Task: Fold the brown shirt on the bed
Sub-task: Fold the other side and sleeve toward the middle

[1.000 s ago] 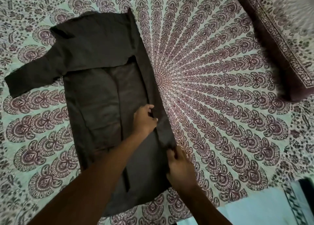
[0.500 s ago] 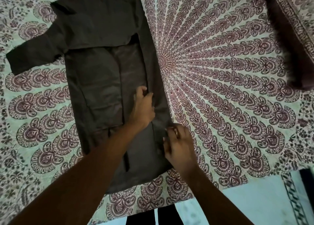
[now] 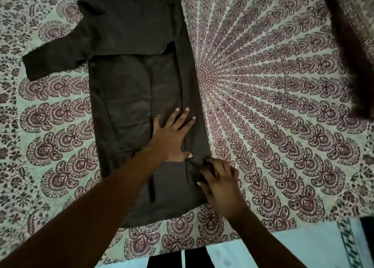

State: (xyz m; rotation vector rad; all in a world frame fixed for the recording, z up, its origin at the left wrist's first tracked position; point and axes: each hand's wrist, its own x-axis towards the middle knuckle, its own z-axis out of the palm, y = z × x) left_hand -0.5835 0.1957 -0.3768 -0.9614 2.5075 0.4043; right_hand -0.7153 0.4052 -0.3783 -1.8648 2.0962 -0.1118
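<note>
Shirt [image 3: 129, 69]: left hand [image 3: 172, 138] now flat.

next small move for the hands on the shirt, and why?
Probably fold the spread sleeve inward over the body. The brown shirt's right side is already folded in, left hand flat on it, right hand at its edge.

bedspread [image 3: 273, 105]: pale green, maroon peacock-feather mandala radiating from centre, fills most of view | pillow [image 3: 354, 45]: matching print, dark maroon border, at 2 o'clock, partly cut off | floor [image 3: 293, 251]: pale, at 5 o'clock past the bedspread's edge
</note>
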